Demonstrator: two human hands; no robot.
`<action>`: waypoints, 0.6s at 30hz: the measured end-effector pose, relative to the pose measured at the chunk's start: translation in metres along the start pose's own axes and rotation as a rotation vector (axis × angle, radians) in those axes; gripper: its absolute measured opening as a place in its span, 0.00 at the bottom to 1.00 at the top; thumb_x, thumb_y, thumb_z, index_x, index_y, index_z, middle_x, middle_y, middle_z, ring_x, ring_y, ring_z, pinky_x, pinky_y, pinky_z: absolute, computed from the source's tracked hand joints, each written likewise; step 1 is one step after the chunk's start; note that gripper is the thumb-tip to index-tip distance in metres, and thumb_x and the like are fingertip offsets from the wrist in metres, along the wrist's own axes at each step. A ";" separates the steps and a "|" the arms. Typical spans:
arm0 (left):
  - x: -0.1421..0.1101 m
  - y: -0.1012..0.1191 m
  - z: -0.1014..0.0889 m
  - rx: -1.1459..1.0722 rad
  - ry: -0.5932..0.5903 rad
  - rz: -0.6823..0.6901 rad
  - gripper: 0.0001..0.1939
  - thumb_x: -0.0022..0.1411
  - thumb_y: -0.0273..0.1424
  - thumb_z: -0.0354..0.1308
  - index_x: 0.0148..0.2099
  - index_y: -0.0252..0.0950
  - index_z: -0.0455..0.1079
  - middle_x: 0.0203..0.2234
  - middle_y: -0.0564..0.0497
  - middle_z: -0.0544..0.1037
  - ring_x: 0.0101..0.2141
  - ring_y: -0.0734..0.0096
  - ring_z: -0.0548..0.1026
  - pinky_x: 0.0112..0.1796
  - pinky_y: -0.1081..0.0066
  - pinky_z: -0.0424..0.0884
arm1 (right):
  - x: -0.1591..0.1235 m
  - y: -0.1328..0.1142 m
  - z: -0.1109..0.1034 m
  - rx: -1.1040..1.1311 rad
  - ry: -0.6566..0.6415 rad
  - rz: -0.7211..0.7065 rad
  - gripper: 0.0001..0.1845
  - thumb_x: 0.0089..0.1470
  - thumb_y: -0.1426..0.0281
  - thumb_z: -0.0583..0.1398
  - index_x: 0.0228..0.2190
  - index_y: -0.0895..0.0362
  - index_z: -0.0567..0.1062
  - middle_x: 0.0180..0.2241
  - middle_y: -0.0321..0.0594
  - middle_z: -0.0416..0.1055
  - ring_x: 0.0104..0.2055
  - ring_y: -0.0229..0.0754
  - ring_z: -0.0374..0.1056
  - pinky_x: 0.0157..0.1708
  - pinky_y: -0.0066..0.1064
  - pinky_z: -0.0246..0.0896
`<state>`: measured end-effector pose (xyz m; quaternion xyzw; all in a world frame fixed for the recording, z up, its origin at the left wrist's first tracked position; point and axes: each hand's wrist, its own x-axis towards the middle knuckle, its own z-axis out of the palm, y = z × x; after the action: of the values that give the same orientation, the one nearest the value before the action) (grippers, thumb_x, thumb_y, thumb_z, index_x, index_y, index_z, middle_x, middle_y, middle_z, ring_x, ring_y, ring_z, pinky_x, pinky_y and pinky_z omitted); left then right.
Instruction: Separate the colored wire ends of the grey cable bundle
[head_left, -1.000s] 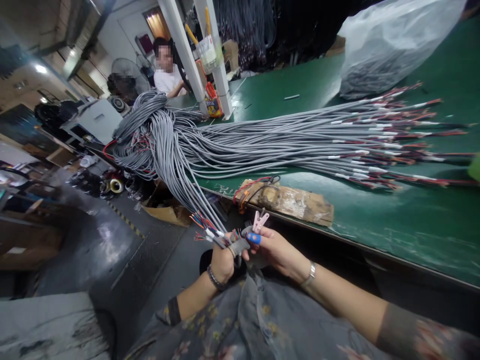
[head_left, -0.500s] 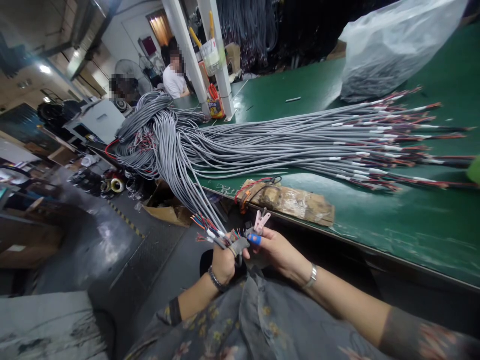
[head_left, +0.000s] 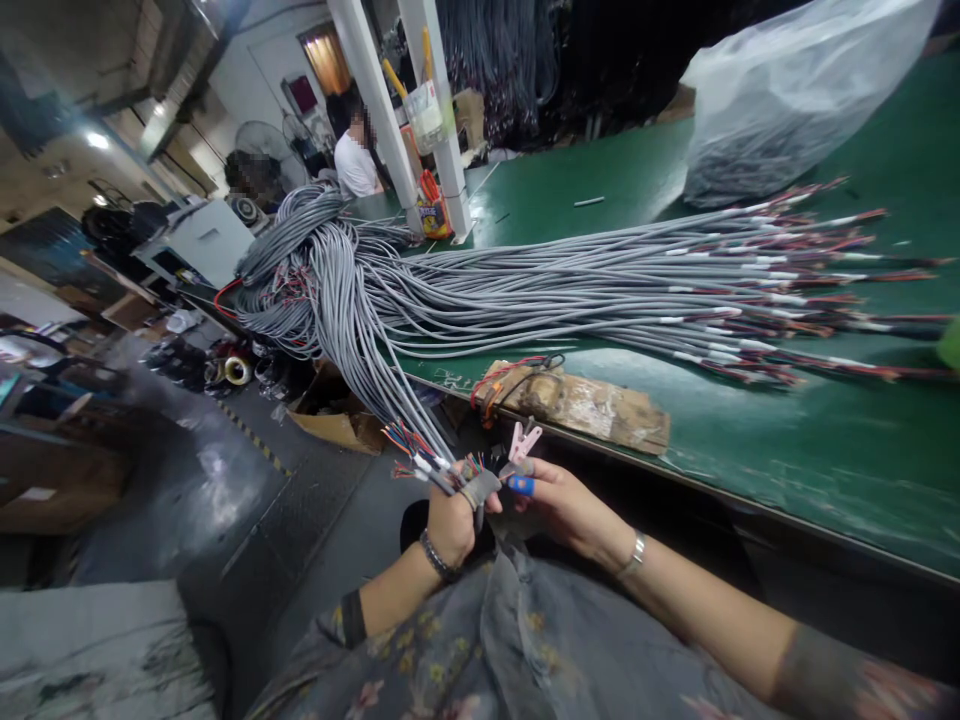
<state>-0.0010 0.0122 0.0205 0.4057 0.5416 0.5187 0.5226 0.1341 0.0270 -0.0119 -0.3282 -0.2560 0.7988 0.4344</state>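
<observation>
My left hand [head_left: 451,520] is wrapped round the ends of several grey cables [head_left: 420,405] below the bench edge, with grey wrapping on a finger. Thin coloured wires [head_left: 409,440] fan out from the stripped cable ends beside it. Close on its right, my right hand [head_left: 551,500] has thumb and fingers pinched together, blue tape round one digit. Whatever lies in that pinch is too small to make out. Just past the right fingertips a pink clothes-peg-like clip [head_left: 523,442] stands up; what it is fixed to is hidden.
A thick bundle of grey cables [head_left: 525,290] stretches across the green bench [head_left: 810,470]. A worn wooden block [head_left: 592,405] lies at the bench's front edge. Behind stand a clear plastic bag [head_left: 795,110] and white posts [head_left: 442,120]; a person [head_left: 356,160] sits farther back. A cardboard box [head_left: 330,420] is below.
My right hand has shifted slightly right, away from the left hand, its fingers still pinched. The left hand keeps its hold on the cables. The camera view has moved a little.
</observation>
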 end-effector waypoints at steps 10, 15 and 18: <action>0.001 0.001 0.006 0.020 -0.022 -0.015 0.14 0.47 0.37 0.63 0.16 0.35 0.68 0.10 0.54 0.69 0.15 0.77 0.63 0.21 0.73 0.58 | 0.024 -0.015 -0.016 0.131 0.017 -0.013 0.21 0.44 0.49 0.65 0.26 0.56 0.77 0.24 0.38 0.72 0.26 0.38 0.65 0.29 0.30 0.60; 0.002 0.001 0.008 0.052 -0.040 0.018 0.15 0.48 0.36 0.61 0.15 0.35 0.67 0.10 0.53 0.69 0.16 0.76 0.64 0.23 0.73 0.60 | 0.023 -0.021 -0.004 0.098 -0.024 -0.065 0.23 0.43 0.48 0.66 0.29 0.56 0.79 0.24 0.39 0.73 0.28 0.41 0.67 0.31 0.32 0.62; 0.003 -0.002 0.008 0.067 -0.047 0.016 0.16 0.49 0.37 0.61 0.16 0.36 0.67 0.10 0.53 0.69 0.16 0.76 0.64 0.23 0.73 0.60 | 0.020 -0.021 -0.004 0.092 -0.035 -0.069 0.24 0.42 0.47 0.65 0.29 0.55 0.79 0.25 0.39 0.74 0.28 0.40 0.68 0.30 0.31 0.62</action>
<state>0.0065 0.0158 0.0189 0.4395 0.5430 0.4947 0.5169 0.1393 0.0550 -0.0061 -0.2849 -0.2377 0.7999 0.4716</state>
